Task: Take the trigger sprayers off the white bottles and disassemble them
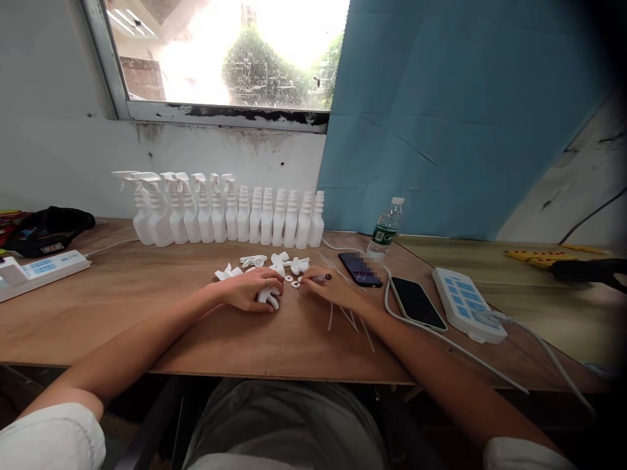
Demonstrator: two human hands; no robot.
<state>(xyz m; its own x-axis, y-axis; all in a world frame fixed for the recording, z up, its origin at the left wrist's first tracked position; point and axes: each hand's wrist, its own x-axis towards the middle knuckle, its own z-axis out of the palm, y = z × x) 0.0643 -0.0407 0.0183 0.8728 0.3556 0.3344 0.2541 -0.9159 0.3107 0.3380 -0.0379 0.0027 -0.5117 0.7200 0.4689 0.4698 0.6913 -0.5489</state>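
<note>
My left hand [252, 289] is closed around a white trigger spray head [269, 297], holding it just above or on the table. A pen [322, 278] with a dark end sits in my right hand [329, 288], whose fingertips reach down beside small white ring washers [295, 284]. Whether those fingertips also pinch a washer, I cannot tell. Behind both hands lie several loose white spray heads [298, 265] in a small pile. Thin clear dip tubes [351, 320] are scattered under and around my right hand.
White spray bottles [267, 219] stand in a row along the wall, the left ones fitted with trigger heads. To the right are two phones [418, 303], a clear water bottle [385, 225], a white cable and a power strip [465, 303]. Another power strip [53, 266] lies left.
</note>
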